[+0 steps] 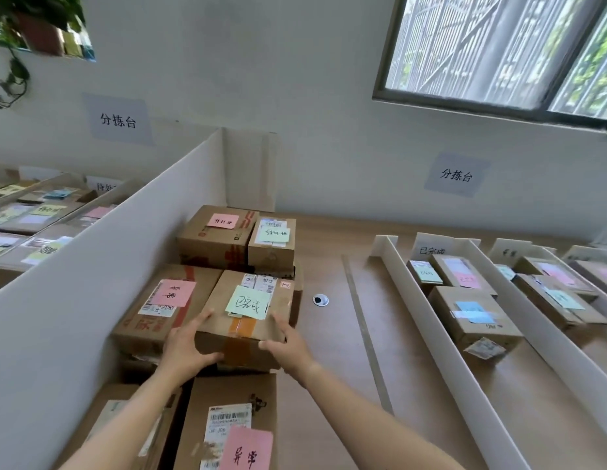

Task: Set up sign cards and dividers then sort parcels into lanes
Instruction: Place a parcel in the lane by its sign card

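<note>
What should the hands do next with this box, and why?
Probably lift the brown cardboard box with the green note toward the lane at the white sign card: the left hand and right hand grip it, and note and card seem to match.

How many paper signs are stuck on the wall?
2: the left wall sign left of the tall divider, the right wall sign under the window. None looks hidden.

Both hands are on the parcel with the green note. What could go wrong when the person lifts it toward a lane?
1. The left hand and right hand grip only the near corners of the parcel with the green note, so it may tip away.
2. It sits tight against the pink-note parcel, which might shift.
3. The thin divider could be knocked.
</note>
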Demonstrator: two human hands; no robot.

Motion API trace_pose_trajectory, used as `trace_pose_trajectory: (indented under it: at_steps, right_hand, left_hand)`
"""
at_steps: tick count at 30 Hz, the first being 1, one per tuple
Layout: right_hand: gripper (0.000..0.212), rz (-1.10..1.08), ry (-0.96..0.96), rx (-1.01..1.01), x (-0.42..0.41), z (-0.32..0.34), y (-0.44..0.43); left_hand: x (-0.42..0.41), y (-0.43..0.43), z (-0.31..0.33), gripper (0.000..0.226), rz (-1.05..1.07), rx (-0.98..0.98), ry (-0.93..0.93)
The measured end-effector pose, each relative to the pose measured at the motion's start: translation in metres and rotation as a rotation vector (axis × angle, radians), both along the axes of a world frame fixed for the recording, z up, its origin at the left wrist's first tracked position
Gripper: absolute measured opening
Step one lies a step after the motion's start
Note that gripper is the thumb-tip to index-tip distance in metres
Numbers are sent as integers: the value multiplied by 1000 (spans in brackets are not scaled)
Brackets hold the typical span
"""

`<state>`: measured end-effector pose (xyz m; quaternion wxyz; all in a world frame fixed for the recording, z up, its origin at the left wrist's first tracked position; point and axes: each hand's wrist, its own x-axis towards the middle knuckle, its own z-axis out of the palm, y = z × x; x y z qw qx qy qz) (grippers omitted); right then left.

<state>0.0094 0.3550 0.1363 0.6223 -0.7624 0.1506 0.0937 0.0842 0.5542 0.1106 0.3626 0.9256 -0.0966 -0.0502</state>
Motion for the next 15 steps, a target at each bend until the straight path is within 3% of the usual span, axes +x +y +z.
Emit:
trace_pose_trajectory:
  at_steps: [15]
  right_hand:
    - [69, -153, 20, 135, -27, 13, -46]
  left_hand:
    - [-56, -38, 25, 73, -42, -125, -239]
